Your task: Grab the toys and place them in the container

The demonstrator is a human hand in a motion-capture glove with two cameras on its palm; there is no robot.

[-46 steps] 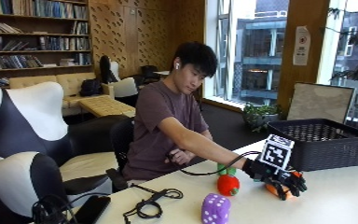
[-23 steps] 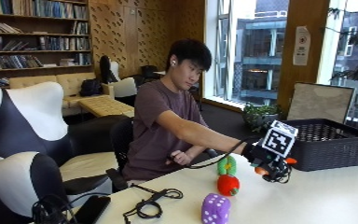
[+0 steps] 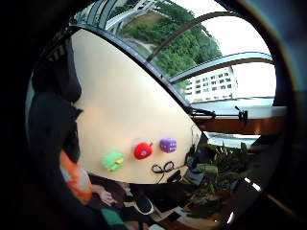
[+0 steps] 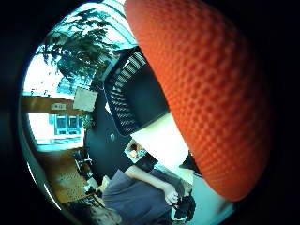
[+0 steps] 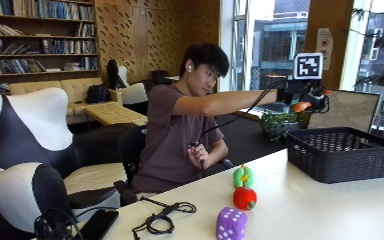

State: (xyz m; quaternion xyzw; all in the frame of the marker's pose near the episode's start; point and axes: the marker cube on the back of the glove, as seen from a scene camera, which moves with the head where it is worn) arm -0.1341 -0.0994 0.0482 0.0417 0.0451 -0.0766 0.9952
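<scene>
In the outside view my gloved right hand (image 5: 306, 97) is raised high at arm's length, just left of and well above the black basket (image 5: 342, 152). It grips an orange toy (image 5: 301, 106), whose dimpled orange surface (image 4: 206, 93) fills much of the thumb side palm view, with the basket (image 4: 133, 93) beyond it. Three toys lie on the white table (image 5: 312, 210): a green one (image 5: 242, 176), a red apple-like one (image 5: 244, 198) and a purple die (image 5: 230, 224). The little finger side view shows them far below: green (image 3: 113, 160), red (image 3: 142, 150), purple (image 3: 168, 144).
A coiled black cable (image 5: 160, 220) and a phone (image 5: 99, 223) lie at the table's near left end. The bare left hand (image 5: 198, 155) is held at the chest. A potted plant (image 5: 278, 122) stands behind the basket.
The gloved hand has lifted the orange toy from the tabletop, rising to head height above the basket's left side.
</scene>
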